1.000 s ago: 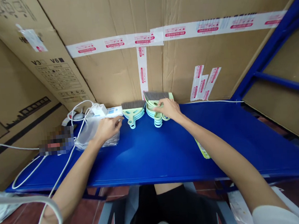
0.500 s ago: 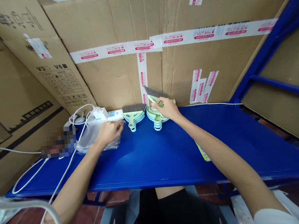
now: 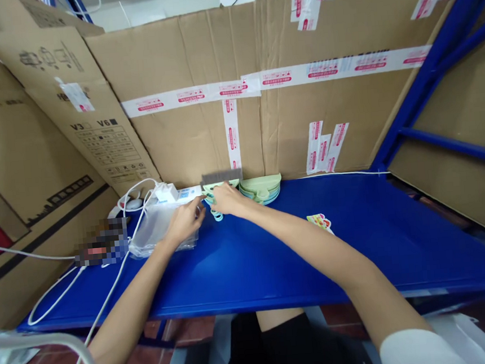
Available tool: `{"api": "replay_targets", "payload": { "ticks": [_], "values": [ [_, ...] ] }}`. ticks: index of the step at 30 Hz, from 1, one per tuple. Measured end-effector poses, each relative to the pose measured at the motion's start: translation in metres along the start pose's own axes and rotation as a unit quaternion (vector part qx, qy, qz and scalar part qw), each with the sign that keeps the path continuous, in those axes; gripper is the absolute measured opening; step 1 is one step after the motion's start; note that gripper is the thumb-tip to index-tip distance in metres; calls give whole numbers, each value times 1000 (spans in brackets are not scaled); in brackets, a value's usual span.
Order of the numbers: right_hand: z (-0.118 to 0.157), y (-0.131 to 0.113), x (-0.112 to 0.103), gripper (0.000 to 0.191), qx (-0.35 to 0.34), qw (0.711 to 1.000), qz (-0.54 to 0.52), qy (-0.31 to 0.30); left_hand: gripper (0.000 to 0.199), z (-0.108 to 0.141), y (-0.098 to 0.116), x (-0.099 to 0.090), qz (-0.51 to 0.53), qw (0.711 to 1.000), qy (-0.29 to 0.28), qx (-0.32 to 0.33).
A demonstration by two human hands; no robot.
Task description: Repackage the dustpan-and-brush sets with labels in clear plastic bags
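Observation:
Several small green and blue brushes [image 3: 222, 177] with grey bristles lie stacked at the back of the blue table. My right hand [image 3: 223, 198] is over this stack, its fingers closed on a green brush at the top. Just left of the stack, my left hand [image 3: 188, 218] has its fingers bent near the brush edge; whether it touches anything is hard to tell. Right beside the brushes sits a stack of green and blue dustpans [image 3: 262, 188], partly behind my right wrist.
Clear plastic bags [image 3: 151, 229] lie under and left of my left hand. Behind them are a white power strip [image 3: 190, 193], a plug adapter [image 3: 166, 192] and white cables. A colourful card [image 3: 320, 221] lies right of my right forearm. Cardboard [image 3: 179, 136] stands along the back.
My right hand has moved left from the dustpans to the brush stack, carrying a brush. My left hand has stayed near the stack. The camera view has tilted up slightly.

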State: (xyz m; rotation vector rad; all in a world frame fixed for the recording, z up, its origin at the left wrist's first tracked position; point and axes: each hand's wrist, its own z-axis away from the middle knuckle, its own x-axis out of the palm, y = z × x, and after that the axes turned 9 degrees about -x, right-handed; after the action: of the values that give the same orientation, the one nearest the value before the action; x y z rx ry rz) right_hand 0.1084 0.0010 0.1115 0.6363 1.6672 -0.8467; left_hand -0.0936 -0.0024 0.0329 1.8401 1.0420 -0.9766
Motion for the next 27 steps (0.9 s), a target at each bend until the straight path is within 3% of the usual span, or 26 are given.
{"api": "replay_targets", "payload": {
  "ticks": [4, 7, 9, 11, 13, 16, 18, 23, 27],
  "values": [
    [-25, -13, 15, 33, -16, 1000, 6, -1, 51, -1, -4, 3, 10, 1000, 4, 1],
    [-14, -7, 13, 44, -40, 999, 4, 8, 49, -2, -6, 6, 15, 1000, -4, 3],
    [7, 3, 5, 52, -53, 998, 8, 33, 46, -3, -5, 8, 29, 1000, -9, 7],
    [37, 17, -5, 50, -55, 993, 40, 99, 46, -2, -4, 9, 34, 999, -9, 16],
    [70, 31, -14, 46, -5, 981, 122, 153, 49, -1, -2, 9, 26, 999, -9, 33],
    [109, 48, -17, 60, 94, 968, 196, 124, 55, 1, 3, 9, 14, 998, -14, 52],
    [120, 55, -12, 63, 121, 969, 193, 92, 58, 2, 7, 11, 6, 999, -12, 45],
    [113, 62, 10, 39, 68, 980, 152, 106, 56, 2, 18, 19, -6, 1000, -4, 8],
    [111, 64, 24, 35, 44, 976, 170, 126, 47, 2, 22, 24, 0, 1000, 12, -3]
  ]
}}
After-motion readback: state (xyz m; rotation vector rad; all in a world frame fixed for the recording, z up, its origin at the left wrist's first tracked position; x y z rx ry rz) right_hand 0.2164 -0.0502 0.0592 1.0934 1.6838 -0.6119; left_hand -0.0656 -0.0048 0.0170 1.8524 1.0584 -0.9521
